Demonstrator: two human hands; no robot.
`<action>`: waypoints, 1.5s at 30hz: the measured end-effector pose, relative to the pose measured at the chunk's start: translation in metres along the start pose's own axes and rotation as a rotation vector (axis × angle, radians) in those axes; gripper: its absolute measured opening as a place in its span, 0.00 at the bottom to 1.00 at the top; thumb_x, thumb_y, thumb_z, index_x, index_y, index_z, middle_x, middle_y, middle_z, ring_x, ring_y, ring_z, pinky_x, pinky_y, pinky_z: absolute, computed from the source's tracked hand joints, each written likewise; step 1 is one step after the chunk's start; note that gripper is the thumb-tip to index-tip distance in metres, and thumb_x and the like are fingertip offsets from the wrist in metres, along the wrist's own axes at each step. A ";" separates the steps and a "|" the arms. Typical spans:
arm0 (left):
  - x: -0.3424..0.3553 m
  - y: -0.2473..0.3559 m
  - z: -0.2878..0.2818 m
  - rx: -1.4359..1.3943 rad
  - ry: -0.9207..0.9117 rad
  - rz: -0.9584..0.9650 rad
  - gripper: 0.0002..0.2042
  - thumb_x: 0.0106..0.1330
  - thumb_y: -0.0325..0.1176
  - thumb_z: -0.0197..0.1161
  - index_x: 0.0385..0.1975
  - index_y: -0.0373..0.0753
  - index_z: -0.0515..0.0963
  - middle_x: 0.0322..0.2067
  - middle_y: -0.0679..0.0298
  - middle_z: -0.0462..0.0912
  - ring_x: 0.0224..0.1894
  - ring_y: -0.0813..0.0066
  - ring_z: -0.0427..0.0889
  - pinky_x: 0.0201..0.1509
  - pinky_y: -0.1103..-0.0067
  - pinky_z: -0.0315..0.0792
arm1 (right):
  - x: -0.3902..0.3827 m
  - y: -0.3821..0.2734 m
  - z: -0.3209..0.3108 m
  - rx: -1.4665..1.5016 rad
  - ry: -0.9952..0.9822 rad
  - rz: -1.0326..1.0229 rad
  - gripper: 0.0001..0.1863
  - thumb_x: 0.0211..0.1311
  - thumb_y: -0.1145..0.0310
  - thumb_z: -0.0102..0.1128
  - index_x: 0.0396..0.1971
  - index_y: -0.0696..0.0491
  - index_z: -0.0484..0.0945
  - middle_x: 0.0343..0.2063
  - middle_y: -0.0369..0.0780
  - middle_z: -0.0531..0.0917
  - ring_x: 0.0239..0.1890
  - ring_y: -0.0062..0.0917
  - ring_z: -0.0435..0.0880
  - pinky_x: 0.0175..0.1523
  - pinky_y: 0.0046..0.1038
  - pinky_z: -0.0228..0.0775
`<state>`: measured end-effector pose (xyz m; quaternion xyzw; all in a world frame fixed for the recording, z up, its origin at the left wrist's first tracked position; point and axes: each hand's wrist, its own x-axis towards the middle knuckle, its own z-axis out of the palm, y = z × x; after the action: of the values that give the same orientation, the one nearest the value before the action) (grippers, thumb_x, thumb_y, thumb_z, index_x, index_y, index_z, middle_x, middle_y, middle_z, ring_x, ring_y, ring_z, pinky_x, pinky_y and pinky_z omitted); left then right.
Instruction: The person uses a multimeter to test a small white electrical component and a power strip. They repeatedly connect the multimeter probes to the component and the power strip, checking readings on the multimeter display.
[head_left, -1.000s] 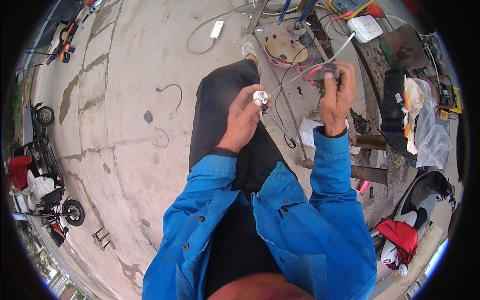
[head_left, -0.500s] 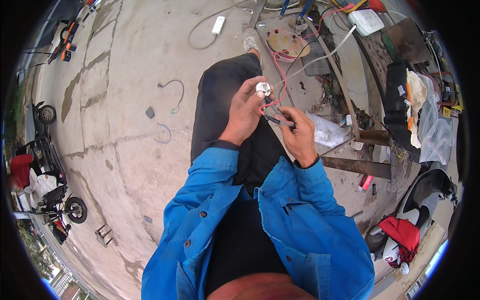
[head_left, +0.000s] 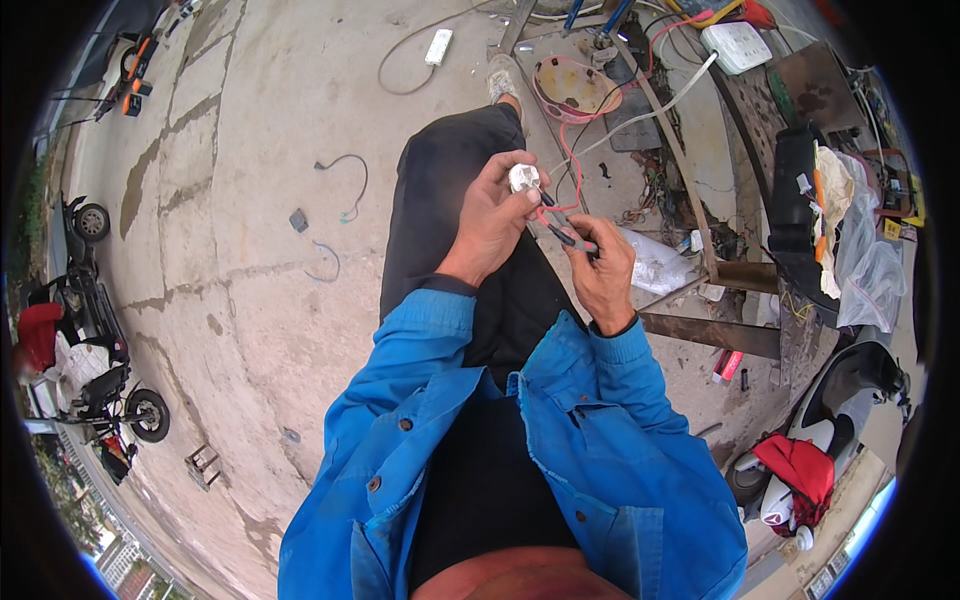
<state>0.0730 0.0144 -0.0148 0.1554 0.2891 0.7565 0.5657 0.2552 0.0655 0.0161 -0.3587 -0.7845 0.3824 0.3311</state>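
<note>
My left hand (head_left: 492, 215) is closed around a small white rounded fitting (head_left: 523, 178), pinching it between thumb and fingers above my left thigh. A short dark piece with a red wire (head_left: 566, 140) shows just below the fitting, near my left thumb. To the right, my right hand (head_left: 603, 268) grips a slim black and grey tool with a red accent (head_left: 575, 240), possibly a test probe. Its front end points up-left toward the fitting and stands a little apart from it. My fingers hide part of both things.
A pink-rimmed basin (head_left: 572, 92) lies ahead on the concrete. A white power strip (head_left: 437, 47), loose cable pieces (head_left: 352, 190) and a white box (head_left: 735, 47) with a cable lie around. A metal frame (head_left: 712, 335) stands right; scooters (head_left: 835, 420) are parked at both sides.
The tool in my right hand has drawn slightly down and right, leaving a wider gap to the white fitting. My left hand keeps its hold, and the fitting is turned slightly.
</note>
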 end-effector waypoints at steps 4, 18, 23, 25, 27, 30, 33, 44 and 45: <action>-0.001 0.003 -0.001 -0.038 -0.005 -0.028 0.20 0.71 0.20 0.66 0.61 0.38 0.74 0.47 0.60 0.82 0.45 0.77 0.82 0.46 0.79 0.78 | -0.002 -0.002 0.004 0.047 -0.013 0.061 0.10 0.63 0.78 0.72 0.44 0.58 0.84 0.34 0.46 0.87 0.35 0.36 0.87 0.41 0.33 0.77; -0.005 0.005 0.000 0.132 -0.063 0.050 0.15 0.74 0.26 0.67 0.58 0.40 0.75 0.43 0.64 0.83 0.41 0.80 0.81 0.41 0.81 0.75 | -0.020 0.005 0.014 0.190 -0.021 0.254 0.08 0.73 0.74 0.68 0.47 0.60 0.84 0.35 0.41 0.88 0.38 0.22 0.88 0.42 0.25 0.78; -0.014 0.020 0.009 0.155 -0.118 0.030 0.16 0.73 0.23 0.65 0.59 0.35 0.75 0.46 0.65 0.82 0.49 0.78 0.81 0.56 0.76 0.78 | -0.028 0.014 0.020 0.364 0.013 0.334 0.20 0.81 0.65 0.63 0.61 0.64 0.77 0.48 0.39 0.84 0.46 0.19 0.80 0.50 0.24 0.74; -0.014 0.022 0.011 0.166 -0.134 0.063 0.19 0.71 0.25 0.64 0.60 0.34 0.74 0.45 0.65 0.82 0.50 0.77 0.80 0.59 0.76 0.75 | -0.029 0.023 0.019 0.293 0.008 0.267 0.23 0.82 0.64 0.62 0.67 0.63 0.76 0.50 0.40 0.84 0.47 0.21 0.80 0.51 0.25 0.74; -0.015 0.021 0.010 0.148 -0.137 0.066 0.20 0.70 0.27 0.63 0.60 0.33 0.74 0.45 0.64 0.81 0.50 0.76 0.79 0.60 0.77 0.75 | -0.029 0.029 0.016 0.276 -0.007 0.244 0.22 0.82 0.62 0.63 0.63 0.62 0.78 0.46 0.40 0.85 0.45 0.21 0.80 0.49 0.25 0.73; -0.016 0.017 0.006 0.169 -0.146 0.078 0.20 0.69 0.27 0.63 0.60 0.33 0.74 0.46 0.64 0.80 0.51 0.77 0.79 0.60 0.77 0.75 | -0.029 0.030 0.015 0.249 -0.007 0.207 0.20 0.82 0.60 0.63 0.59 0.62 0.79 0.41 0.39 0.84 0.42 0.22 0.79 0.47 0.25 0.72; -0.017 0.015 0.002 0.188 -0.132 0.059 0.19 0.69 0.28 0.64 0.59 0.33 0.74 0.46 0.66 0.79 0.51 0.78 0.79 0.57 0.77 0.76 | -0.030 0.023 0.018 0.242 -0.005 0.193 0.20 0.81 0.59 0.64 0.56 0.62 0.80 0.38 0.39 0.83 0.41 0.22 0.78 0.45 0.25 0.70; -0.012 0.006 -0.003 0.205 -0.151 0.136 0.18 0.68 0.28 0.66 0.58 0.34 0.75 0.44 0.67 0.79 0.47 0.81 0.79 0.51 0.80 0.78 | -0.032 0.021 0.018 0.183 -0.034 0.283 0.21 0.80 0.60 0.65 0.57 0.64 0.79 0.45 0.44 0.85 0.46 0.26 0.81 0.54 0.29 0.75; -0.012 0.006 -0.003 0.198 -0.166 0.159 0.18 0.68 0.28 0.66 0.57 0.35 0.75 0.44 0.67 0.79 0.46 0.81 0.79 0.51 0.80 0.77 | -0.032 0.022 0.019 0.195 -0.025 0.226 0.21 0.82 0.60 0.63 0.58 0.64 0.79 0.46 0.44 0.84 0.47 0.28 0.81 0.55 0.30 0.75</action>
<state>0.0707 0.0012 -0.0128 0.2948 0.3016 0.7513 0.5077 0.2643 0.0422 -0.0195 -0.4062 -0.7022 0.4961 0.3094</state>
